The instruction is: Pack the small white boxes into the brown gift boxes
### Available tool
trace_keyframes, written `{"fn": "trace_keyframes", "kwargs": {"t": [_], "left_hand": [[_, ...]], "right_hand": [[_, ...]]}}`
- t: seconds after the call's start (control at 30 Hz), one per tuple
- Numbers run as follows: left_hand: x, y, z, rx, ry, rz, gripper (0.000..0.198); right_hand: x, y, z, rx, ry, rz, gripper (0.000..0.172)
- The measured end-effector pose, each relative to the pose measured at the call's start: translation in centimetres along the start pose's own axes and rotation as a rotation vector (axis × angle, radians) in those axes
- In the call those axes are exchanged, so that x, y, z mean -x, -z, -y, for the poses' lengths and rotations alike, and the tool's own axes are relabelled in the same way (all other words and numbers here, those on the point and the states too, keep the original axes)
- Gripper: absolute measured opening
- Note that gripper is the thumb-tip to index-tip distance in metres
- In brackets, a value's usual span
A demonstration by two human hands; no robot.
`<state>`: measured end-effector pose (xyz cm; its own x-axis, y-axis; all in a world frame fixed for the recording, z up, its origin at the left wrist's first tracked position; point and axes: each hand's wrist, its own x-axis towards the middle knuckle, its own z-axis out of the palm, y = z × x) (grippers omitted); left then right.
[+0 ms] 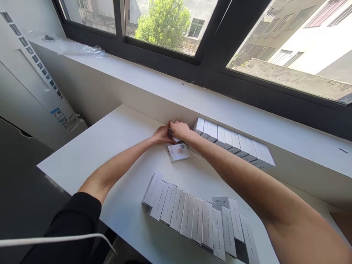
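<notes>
White table (pixel 110 130) bearing small boxes in two rows.
A slightly curved near row (pixel 187 214) shows narrow printed sides upward; a single box (pixel 178 152) lies flat, printed face up, farther off; a far row (pixel 229 139) stands along the far edge, toward the right.

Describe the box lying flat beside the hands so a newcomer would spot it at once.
On the white table below the window, find the left hand and right hand together by the wall. Just this side of them, between the wall-side row of boxes and the front row, lies the box. Its broad white face, with dark print, is up; most in the rows show narrow sides upward.
</notes>
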<state>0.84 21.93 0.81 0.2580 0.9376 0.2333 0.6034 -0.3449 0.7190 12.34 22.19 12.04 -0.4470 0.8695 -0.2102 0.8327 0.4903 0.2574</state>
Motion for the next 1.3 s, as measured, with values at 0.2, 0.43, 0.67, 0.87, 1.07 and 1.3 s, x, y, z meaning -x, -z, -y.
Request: {"fn": "trace_keyframes", "kwargs": {"t": [0.2,0.43,0.67,0.87,1.07,1.3], "left_hand": [[1.3,-0.9,-1.2,-0.05,-0.022,-0.082,0.11],[5.3,2.0,0.7,-0.073,-0.071,-0.111,0.091],[7.3,8.7,0.3,-0.313,-0.109,0.059,0.042],[1.8,8.1,-3.7,-0.42,-0.142,0.265,0.059],[0.1,5.8,-3.2,-0.247,-0.239,0.234,0.083],[3.0,5.2,-0.1,0.045,-0.238,0.007,0.085]], "right_hand": [[-0.9,-0.2,-0.8,0.046,0.04,0.007,0.039],[-0.4,-0.7,-1.1,0.031,0.074,0.069,0.038],[-1.5,1.2,-0.3,-0.014,-0.038,0.113,0.037],[-0.5,3.7,0.3,0.007,-0.052,-0.011,0.027],[8.4,5.5,-3.8,-0.011,-0.039,-0.283,0.043],[14.8,1.7,-6.0,-0.037,0.171,-0.27,0.031]]}}
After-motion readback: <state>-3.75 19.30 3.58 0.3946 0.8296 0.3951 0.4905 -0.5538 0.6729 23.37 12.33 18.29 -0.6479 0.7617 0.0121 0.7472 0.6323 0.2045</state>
